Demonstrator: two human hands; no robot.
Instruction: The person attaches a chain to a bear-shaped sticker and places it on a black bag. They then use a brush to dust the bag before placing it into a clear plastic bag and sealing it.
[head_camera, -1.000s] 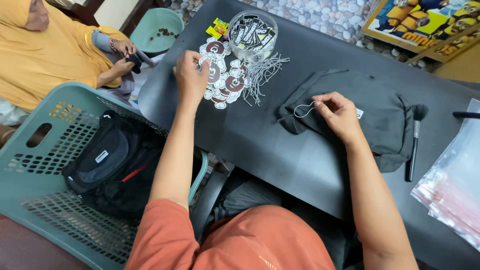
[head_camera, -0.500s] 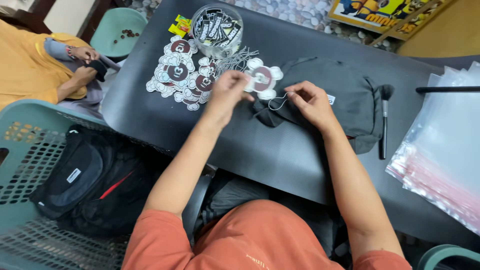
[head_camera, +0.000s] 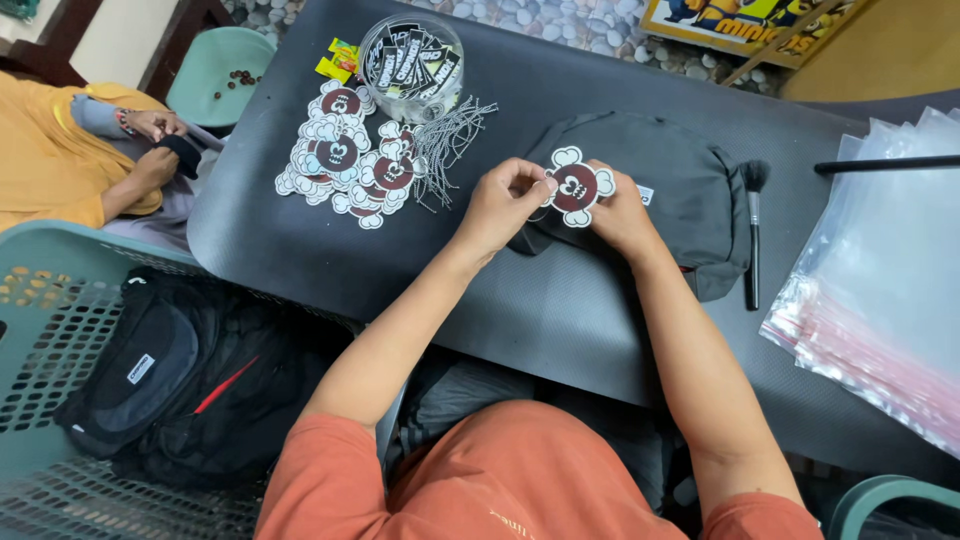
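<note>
Dark table (head_camera: 300, 250), both hands pinching cloud-edged tag (head_camera: 577, 187)

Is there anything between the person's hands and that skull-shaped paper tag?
Nothing visible. The left hand and the right hand both pinch the skull tag directly by its edges, above the grey pouch. The tag pile and the brush lie off to the sides.
</note>
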